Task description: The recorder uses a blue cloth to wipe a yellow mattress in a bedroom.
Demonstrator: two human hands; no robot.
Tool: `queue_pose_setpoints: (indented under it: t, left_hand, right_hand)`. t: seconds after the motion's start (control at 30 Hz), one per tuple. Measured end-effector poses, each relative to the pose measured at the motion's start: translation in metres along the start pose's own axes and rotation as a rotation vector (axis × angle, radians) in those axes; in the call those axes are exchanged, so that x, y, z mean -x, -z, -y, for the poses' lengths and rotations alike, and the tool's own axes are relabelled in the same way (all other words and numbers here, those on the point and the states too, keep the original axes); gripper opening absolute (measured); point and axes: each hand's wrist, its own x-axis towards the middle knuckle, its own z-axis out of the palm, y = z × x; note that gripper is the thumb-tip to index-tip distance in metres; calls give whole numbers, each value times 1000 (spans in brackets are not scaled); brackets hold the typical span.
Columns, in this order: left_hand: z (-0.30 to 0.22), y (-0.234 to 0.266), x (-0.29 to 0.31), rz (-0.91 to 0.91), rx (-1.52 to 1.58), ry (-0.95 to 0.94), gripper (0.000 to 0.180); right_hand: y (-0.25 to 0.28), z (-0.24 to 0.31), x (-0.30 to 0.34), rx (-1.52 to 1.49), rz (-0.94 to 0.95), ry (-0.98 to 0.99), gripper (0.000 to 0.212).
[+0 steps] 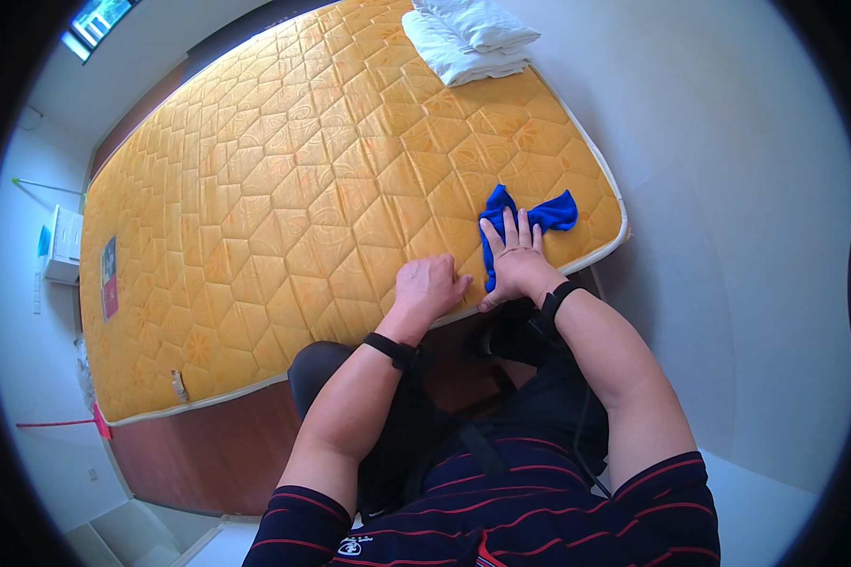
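A blue cloth [555, 212] lies crumpled on the yellow quilted mattress [284, 189], close to its near right corner. My right hand [515, 257] presses down on the cloth with fingers spread and the thumb toward the mattress edge. To its left, my left hand [428, 286] rests on the mattress near the front edge, its fingers curled into a loose fist. Whether anything is inside that fist is hidden. Both wrists wear black straps.
Folded white bedding [468, 42] sits at the mattress's far right corner, by the pale wall [709, 189]. A small flat item [111, 279] and a little object [180, 386] lie on the left side. A white cabinet [64, 246] stands beyond; a reddish-brown floor [217, 454] shows below.
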Motion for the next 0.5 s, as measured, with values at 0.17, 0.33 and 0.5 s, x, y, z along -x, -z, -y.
queue_pose_setpoints:
  t: [0.17, 0.33, 0.5]
  left_hand:
    - [-2, 0, 0, 0, -1, 10, 42]
    - [-2, 2, 0, -2, 1, 4, 42]
    - [-2, 1, 0, -3, 3, 3, 42]
  right_hand:
    - [0, -1, 0, -3, -6, 3, 166]
    - [1, 1, 1, 7, 2, -1, 165]
    - [1, -1, 1, 2, -2, 0, 165]
